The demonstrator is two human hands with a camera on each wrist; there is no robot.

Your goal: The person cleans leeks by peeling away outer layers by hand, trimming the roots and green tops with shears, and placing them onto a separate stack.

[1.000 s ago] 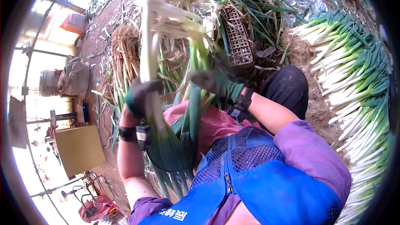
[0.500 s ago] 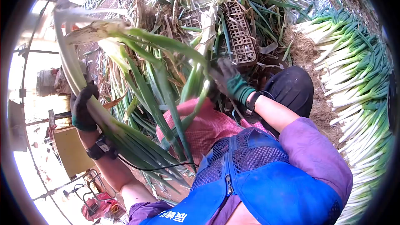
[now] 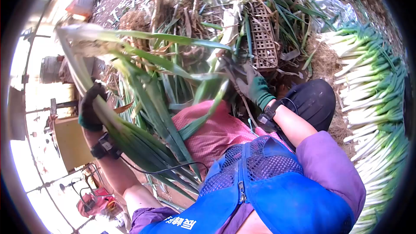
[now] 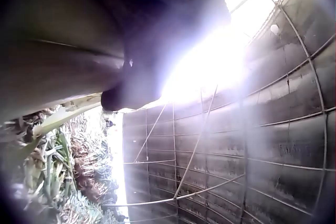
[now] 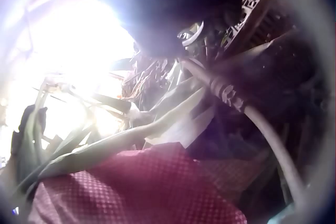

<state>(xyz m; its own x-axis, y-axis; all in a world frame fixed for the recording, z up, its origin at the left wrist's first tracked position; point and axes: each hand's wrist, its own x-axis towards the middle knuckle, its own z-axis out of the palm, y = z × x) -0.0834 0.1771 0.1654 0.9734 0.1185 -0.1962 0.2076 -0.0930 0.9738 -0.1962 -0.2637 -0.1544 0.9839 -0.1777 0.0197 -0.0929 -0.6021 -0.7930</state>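
Observation:
My left hand (image 3: 90, 110), in a black glove, grips a long green onion (image 3: 130, 134) by its stalk. Its white root end (image 3: 73, 34) points up left, and the green leaves hang down over my lap. My right hand (image 3: 250, 84), in a green and black glove, reaches forward with fingers spread over the heap of stripped leaves (image 3: 195, 65) and touches the trash there. One loose leaf (image 3: 208, 108) droops beside it. In the left wrist view only the dark glove (image 4: 131, 87) and a pale stalk (image 4: 68, 113) show. The right wrist view shows glove (image 5: 168, 14) and leaf (image 5: 131, 140).
A stack of cleaned green onions (image 3: 368, 82) lies along the right. A black plastic crate (image 3: 264, 43) sits half buried in leaves ahead. A pink cloth (image 3: 216, 130) covers my lap, with my dark knee (image 3: 316, 99) beside it. A yellowish box (image 3: 73, 143) stands at left.
My left hand swung the green onion out to the left and holds it there. My right hand let go of a leaf and moved right and down to the heap.

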